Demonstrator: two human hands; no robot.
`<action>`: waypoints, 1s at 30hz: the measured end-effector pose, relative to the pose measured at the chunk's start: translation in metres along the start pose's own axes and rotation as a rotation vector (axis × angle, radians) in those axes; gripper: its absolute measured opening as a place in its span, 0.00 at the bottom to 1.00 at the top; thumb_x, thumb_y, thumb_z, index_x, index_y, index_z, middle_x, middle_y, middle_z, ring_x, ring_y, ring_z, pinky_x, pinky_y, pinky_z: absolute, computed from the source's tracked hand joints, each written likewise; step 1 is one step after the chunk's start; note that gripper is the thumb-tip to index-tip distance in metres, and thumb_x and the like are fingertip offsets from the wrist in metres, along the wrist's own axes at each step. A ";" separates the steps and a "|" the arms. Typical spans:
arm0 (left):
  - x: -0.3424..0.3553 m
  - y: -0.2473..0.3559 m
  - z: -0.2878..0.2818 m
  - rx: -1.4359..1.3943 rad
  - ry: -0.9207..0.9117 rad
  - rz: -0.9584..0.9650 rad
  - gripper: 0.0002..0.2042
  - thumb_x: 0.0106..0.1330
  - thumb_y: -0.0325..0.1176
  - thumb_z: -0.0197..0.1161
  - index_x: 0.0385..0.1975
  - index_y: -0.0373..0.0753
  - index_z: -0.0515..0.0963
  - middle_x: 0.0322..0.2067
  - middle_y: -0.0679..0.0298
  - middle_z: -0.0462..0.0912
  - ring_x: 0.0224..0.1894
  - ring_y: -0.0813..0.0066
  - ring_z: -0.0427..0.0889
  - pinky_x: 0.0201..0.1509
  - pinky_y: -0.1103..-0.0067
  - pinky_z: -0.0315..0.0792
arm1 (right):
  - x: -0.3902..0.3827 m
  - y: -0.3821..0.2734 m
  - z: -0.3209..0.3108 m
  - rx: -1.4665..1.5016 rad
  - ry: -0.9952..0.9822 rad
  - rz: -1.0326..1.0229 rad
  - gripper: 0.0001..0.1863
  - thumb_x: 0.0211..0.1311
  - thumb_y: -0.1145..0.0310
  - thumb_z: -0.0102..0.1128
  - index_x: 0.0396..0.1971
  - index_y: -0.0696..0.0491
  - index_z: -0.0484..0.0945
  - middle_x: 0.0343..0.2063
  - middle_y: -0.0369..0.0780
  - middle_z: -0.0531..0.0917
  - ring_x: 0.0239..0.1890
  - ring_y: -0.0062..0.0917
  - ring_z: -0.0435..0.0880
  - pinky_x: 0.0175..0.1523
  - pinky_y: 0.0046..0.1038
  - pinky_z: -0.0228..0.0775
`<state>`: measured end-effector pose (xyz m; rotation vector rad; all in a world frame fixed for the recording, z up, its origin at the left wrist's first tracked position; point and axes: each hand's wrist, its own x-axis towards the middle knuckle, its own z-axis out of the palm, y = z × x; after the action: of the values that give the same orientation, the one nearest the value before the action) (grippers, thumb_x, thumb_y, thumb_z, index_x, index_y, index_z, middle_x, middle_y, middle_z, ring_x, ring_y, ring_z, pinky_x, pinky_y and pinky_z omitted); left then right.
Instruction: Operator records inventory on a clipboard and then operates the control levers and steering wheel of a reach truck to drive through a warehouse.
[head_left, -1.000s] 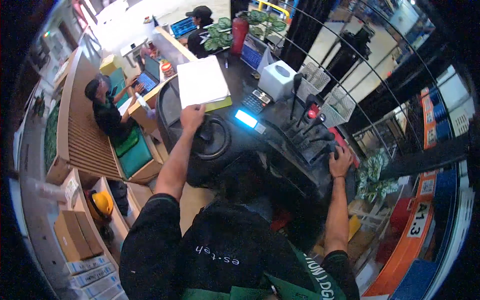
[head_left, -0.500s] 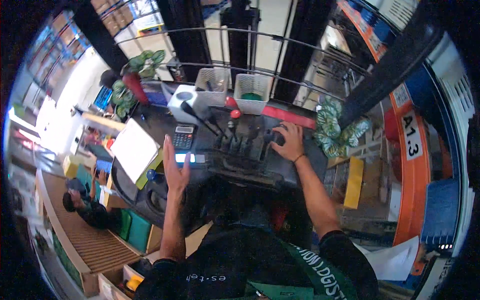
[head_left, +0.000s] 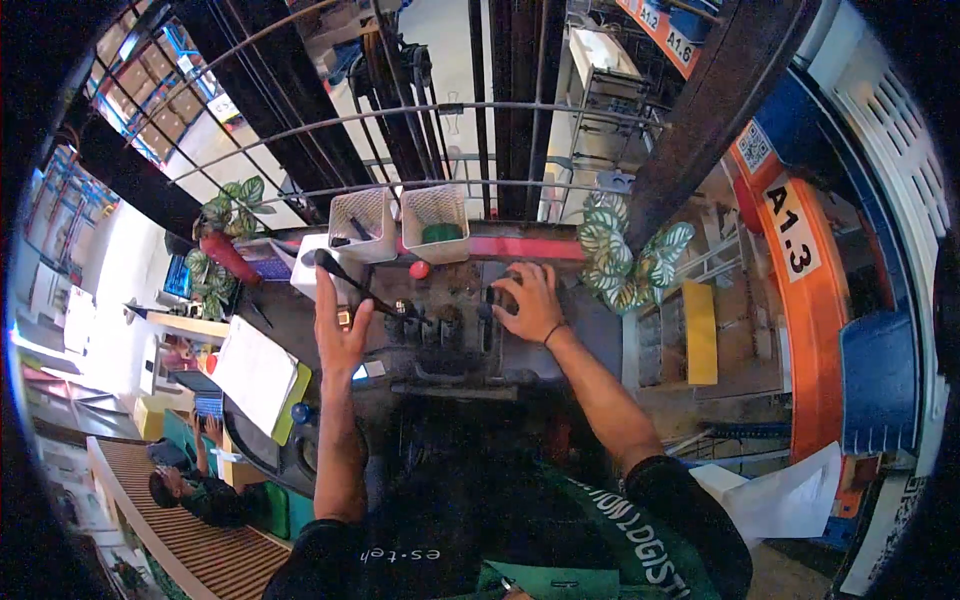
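My left hand is raised with its fingers stretched upward and its thumb apart. Its fingertips are beside the black knob of a long slanting lever; whether they touch it I cannot tell. The hand hides most of a calculator. My right hand curls its fingers and thumb around a small black lever knob on the dark console. Several short black levers stand between my two hands. A red round knob is just beyond them.
Two white plastic baskets stand against the metal bars, with leafy plants at both sides. Paper on a clipboard lies left of the console. Orange racking rises at right. Another person sits at a desk on the left.
The view has shifted, showing more of the bars ahead. My left hand has come up to the long lever and now covers most of the calculator. My right hand stays at its lever knob.
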<state>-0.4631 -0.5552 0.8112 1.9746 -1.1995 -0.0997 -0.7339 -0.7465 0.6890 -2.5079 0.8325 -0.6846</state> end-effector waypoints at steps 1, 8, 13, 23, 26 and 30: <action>-0.001 0.002 -0.001 -0.045 0.005 -0.017 0.42 0.63 0.41 0.68 0.73 0.33 0.52 0.73 0.47 0.54 0.74 0.53 0.56 0.74 0.68 0.56 | 0.000 -0.001 0.001 0.008 -0.014 0.018 0.24 0.48 0.51 0.71 0.45 0.44 0.81 0.53 0.45 0.73 0.62 0.41 0.67 0.69 0.56 0.44; -0.010 0.002 0.000 -0.051 0.029 -0.016 0.42 0.63 0.42 0.66 0.74 0.37 0.52 0.72 0.48 0.58 0.72 0.56 0.61 0.71 0.67 0.58 | 0.006 0.000 0.001 0.051 -0.026 0.072 0.21 0.53 0.47 0.68 0.42 0.44 0.83 0.51 0.43 0.76 0.59 0.39 0.70 0.66 0.51 0.47; -0.028 0.005 -0.004 -0.060 0.113 -0.090 0.43 0.60 0.40 0.71 0.72 0.35 0.55 0.66 0.46 0.66 0.67 0.52 0.67 0.69 0.67 0.63 | 0.030 -0.011 -0.002 0.209 -0.200 0.226 0.23 0.60 0.46 0.62 0.46 0.48 0.83 0.51 0.42 0.81 0.57 0.37 0.76 0.65 0.44 0.56; -0.244 -0.041 0.059 -0.125 0.328 -0.521 0.12 0.68 0.37 0.59 0.34 0.33 0.75 0.26 0.60 0.78 0.28 0.65 0.76 0.36 0.70 0.71 | 0.080 -0.036 0.029 0.377 -0.873 -0.289 0.32 0.71 0.51 0.51 0.64 0.60 0.67 0.69 0.52 0.62 0.68 0.42 0.67 0.71 0.34 0.57; -0.307 -0.082 0.103 -0.101 0.148 -0.849 0.17 0.69 0.43 0.59 0.38 0.32 0.78 0.34 0.54 0.84 0.36 0.57 0.82 0.42 0.67 0.74 | 0.084 -0.033 0.057 0.252 -0.937 -0.410 0.35 0.70 0.54 0.52 0.67 0.63 0.58 0.72 0.56 0.50 0.69 0.48 0.63 0.73 0.36 0.55; -0.317 -0.117 0.147 -0.075 0.048 -1.156 0.24 0.65 0.49 0.62 0.47 0.30 0.79 0.44 0.46 0.84 0.49 0.48 0.82 0.54 0.64 0.74 | 0.078 -0.035 0.080 0.153 -1.055 -0.374 0.41 0.64 0.62 0.58 0.69 0.65 0.49 0.70 0.63 0.49 0.65 0.57 0.65 0.67 0.42 0.63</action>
<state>-0.6188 -0.3706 0.5325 2.3269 0.1040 -0.6518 -0.6193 -0.7523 0.6685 -2.3912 -0.0707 0.4790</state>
